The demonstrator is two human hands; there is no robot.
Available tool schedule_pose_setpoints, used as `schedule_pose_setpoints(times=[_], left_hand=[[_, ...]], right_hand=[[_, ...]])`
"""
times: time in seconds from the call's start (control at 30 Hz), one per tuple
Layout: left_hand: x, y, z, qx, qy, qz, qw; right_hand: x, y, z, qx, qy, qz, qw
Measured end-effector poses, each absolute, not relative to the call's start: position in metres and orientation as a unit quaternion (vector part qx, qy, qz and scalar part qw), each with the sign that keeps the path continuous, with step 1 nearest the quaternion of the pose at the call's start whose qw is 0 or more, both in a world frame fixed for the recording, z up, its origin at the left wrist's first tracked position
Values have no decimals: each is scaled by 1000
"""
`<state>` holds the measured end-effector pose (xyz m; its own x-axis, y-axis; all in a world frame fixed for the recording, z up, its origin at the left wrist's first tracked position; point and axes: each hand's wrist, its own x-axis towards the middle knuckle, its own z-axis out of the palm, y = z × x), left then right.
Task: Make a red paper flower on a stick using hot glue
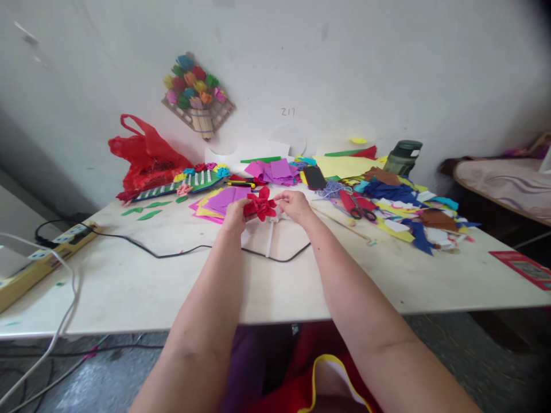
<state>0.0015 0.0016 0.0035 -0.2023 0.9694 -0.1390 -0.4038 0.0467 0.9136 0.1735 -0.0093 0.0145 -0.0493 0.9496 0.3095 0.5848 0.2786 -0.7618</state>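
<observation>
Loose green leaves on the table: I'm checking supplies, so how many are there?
4 leaves: three left of the coral flower, one just in front of it; more may be hidden.

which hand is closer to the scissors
Right. The right hand is just left of the scissors, across a short stretch of table; the left hand, at the flower, is farther left.

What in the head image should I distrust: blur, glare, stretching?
Head view: wide-angle stretching swells both forearms toward the bottom edge; head view: the upper right corner is darkened, and a pale sheen sits on the floor at lower left; head view: the red flower stands out, but fine detail by the right hand is soft.
</observation>
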Motion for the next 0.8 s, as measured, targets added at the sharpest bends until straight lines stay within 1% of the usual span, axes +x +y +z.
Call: schedule_pose_setpoints(times=[0.13, 0.43, 0.8], left_hand=[[3, 1, 4, 308, 458, 614, 564], [3, 0, 4, 317, 434, 598, 595], [7, -3, 7, 320, 420, 586, 615]], right_hand=[[174, -15, 20, -573, -712, 170, 368], [172, -19, 24, -601, -738, 93, 293], [168, -26, 28, -613, -752, 31, 241]])
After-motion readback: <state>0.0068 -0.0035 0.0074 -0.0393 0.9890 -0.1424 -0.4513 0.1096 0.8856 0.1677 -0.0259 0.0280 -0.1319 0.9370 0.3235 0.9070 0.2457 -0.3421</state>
